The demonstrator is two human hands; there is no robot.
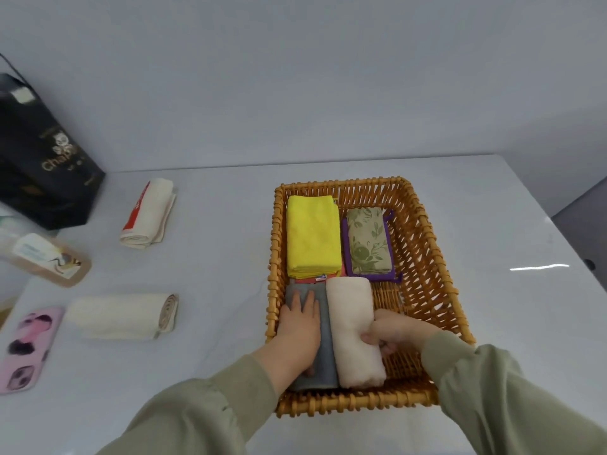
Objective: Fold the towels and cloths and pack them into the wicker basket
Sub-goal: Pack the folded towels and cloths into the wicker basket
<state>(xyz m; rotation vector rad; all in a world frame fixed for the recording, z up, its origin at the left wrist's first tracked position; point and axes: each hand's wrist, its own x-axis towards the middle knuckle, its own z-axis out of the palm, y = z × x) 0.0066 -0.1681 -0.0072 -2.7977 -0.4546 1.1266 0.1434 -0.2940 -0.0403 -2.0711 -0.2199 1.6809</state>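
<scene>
White glossy table (210,224) before me. On it stood: wicker basket (423,224), right of centre; black paper bag (42,165), far left. On it lay: red-edged cream towel (151,215), rolled; plain cream roll (121,316), nearer me; amber bottle (49,261) and pink phone (29,346), left edge.

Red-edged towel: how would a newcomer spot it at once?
Left of the wicker basket, a black paper bag stands at the far edge of the table. The red-edged towel lies folded just right of it. Unlike the plain cream roll nearer the person, it carries a red strip.
</scene>
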